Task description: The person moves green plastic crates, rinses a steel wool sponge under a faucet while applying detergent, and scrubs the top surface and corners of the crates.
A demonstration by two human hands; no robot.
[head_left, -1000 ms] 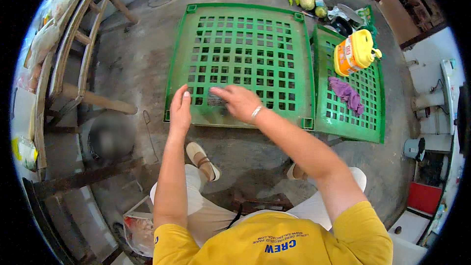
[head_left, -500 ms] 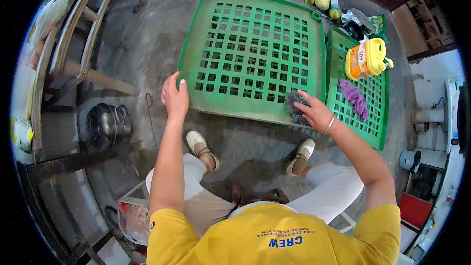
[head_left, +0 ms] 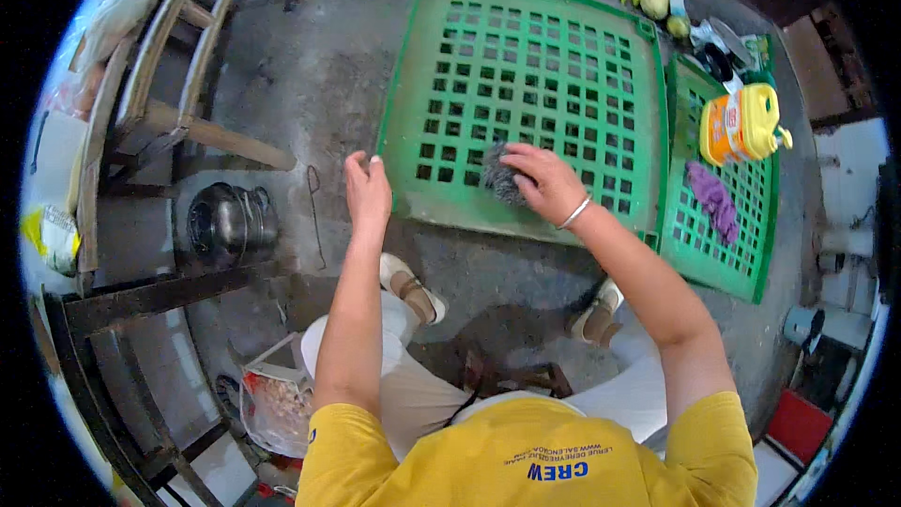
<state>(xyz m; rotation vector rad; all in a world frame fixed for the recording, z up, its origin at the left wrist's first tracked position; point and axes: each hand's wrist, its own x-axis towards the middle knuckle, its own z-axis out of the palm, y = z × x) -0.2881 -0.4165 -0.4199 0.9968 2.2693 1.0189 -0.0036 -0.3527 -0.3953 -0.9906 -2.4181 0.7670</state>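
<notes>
A large green plastic pallet (head_left: 413, 84) with a grid of square holes lies before my knees. My right hand (head_left: 549, 186), with a bracelet at its wrist, is closed over a grey, wiry scouring ball (head_left: 502, 180). The ball presses on the pallet's holed surface near the front, left of the middle. Beside the pallet's left edge, close to the front corner, is my left hand (head_left: 369, 192). Its thumb and fingers are apart with nothing between them; whether the thumb touches the edge I cannot tell.
On a second green pallet (head_left: 770, 216) at the right stand a yellow jug (head_left: 740, 127) and a crumpled purple cloth (head_left: 713, 202). Vegetables (head_left: 654, 2) lie behind. At left are a wooden frame (head_left: 225, 143), a dark metal pot (head_left: 225, 223) and a thin hooked rod (head_left: 314, 216).
My right hand has slid the scouring ball leftward and slightly away from me across the pallet. My left hand has come slightly off the pallet's left edge. The whole view has shifted.
</notes>
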